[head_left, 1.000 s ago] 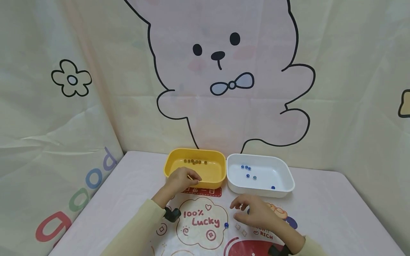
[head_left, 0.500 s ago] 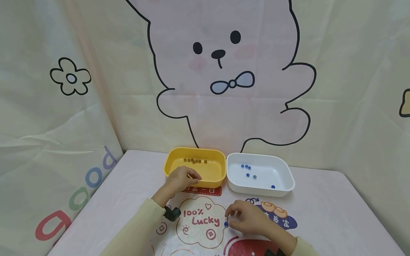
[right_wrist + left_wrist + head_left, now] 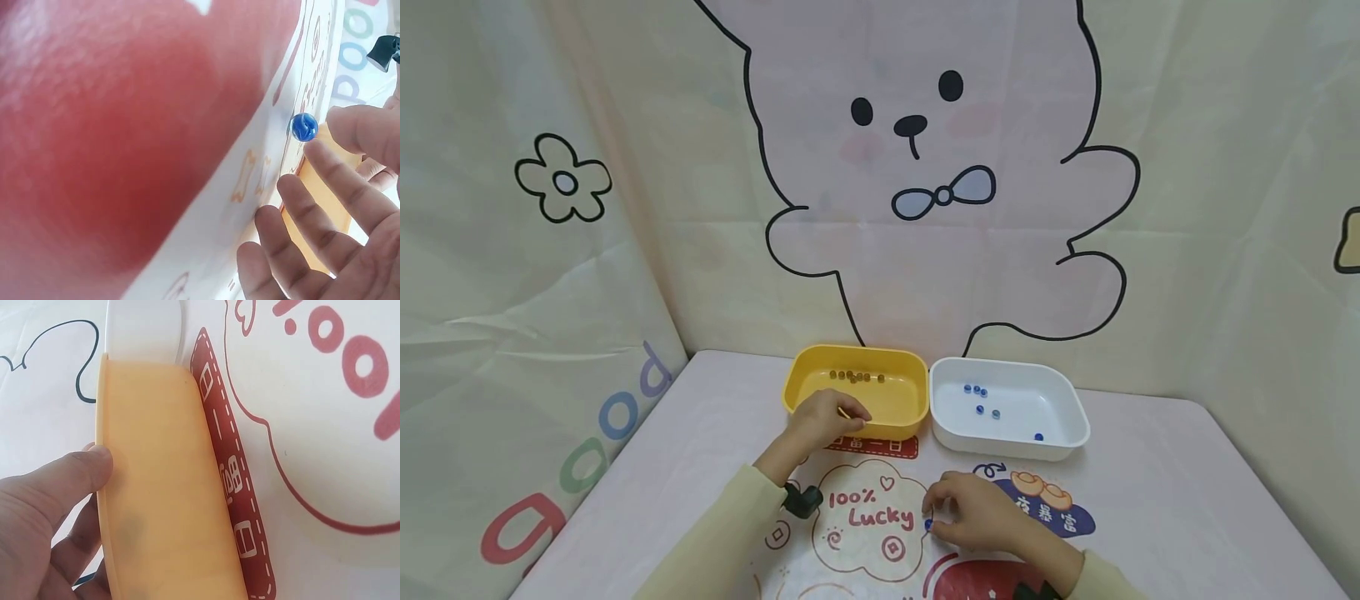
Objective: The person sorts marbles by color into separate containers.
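Observation:
My left hand (image 3: 820, 419) pinches the near rim of a yellow plastic tray (image 3: 898, 404). In the left wrist view, the thumb lies on the rim of the yellow tray (image 3: 159, 456), with the other fingers partly hidden behind it. Several small marbles (image 3: 850, 376) lie along the far side inside this tray. A blue marble (image 3: 928, 525) sits on the tablecloth at the fingertips of my right hand (image 3: 981, 512). The right wrist view has the index fingertip against or just beside the blue marble (image 3: 304, 127); the thumb is slightly apart from it, and the other fingers are spread.
Right beside the yellow tray stands a white tray (image 3: 1030, 404) holding several blue marbles (image 3: 980, 409). A printed tablecloth (image 3: 1157, 475) covers the table. Behind it hangs a cloth backdrop (image 3: 1195, 167) with a cartoon bear.
My right hand has moved left and down from in front of the white tray to the loose blue marble. My left hand stays on the yellow tray's rim.

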A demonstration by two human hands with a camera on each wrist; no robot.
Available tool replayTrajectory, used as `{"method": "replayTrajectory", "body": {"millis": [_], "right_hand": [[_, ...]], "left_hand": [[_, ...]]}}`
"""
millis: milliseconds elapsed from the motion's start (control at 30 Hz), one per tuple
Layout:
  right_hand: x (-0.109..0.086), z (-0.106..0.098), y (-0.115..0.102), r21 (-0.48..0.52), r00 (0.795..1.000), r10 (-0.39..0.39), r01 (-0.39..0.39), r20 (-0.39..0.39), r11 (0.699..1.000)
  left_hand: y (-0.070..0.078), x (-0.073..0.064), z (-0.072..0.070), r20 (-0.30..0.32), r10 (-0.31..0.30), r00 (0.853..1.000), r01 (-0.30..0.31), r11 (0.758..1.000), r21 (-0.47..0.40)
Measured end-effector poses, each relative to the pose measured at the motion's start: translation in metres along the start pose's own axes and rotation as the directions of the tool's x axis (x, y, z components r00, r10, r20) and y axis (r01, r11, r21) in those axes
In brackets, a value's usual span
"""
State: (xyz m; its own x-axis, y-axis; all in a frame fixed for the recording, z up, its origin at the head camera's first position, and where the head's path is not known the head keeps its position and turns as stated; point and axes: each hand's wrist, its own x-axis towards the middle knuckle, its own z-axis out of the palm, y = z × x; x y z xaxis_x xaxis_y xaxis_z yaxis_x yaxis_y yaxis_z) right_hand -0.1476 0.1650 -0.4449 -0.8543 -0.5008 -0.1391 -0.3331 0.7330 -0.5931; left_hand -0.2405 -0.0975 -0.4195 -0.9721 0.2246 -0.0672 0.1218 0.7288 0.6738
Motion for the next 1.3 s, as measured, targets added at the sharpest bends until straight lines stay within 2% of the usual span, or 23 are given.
{"method": "replayTrajectory", "body": {"millis": [333, 833, 1300], "right_hand": [[0.0026, 0.0012, -0.0015, -0.017, 1.0, 0.026, -0.026, 0.017, 1.0], [0.0042, 0.0028, -0.0017, -0.038, 0.999, 0.03, -0.03, 0.013, 0.999], [0.0051, 0.0029, -0.0023, -0.045, 1.0, 0.026, -0.025, 0.011, 0.999]], "left_hand": [[0.0018, -0.0009, -0.0008, -0.001, -0.005, 1.0, 0.005, 1.0, 0.005], [0.0033, -0.0008, -0.0012, 0.003, -0.022, 1.0, 0.022, 1.0, -0.004], [0.0002, 0.0007, 0.0001, 0.005, -0.013, 1.0, 0.013, 1.0, 0.005]]}}
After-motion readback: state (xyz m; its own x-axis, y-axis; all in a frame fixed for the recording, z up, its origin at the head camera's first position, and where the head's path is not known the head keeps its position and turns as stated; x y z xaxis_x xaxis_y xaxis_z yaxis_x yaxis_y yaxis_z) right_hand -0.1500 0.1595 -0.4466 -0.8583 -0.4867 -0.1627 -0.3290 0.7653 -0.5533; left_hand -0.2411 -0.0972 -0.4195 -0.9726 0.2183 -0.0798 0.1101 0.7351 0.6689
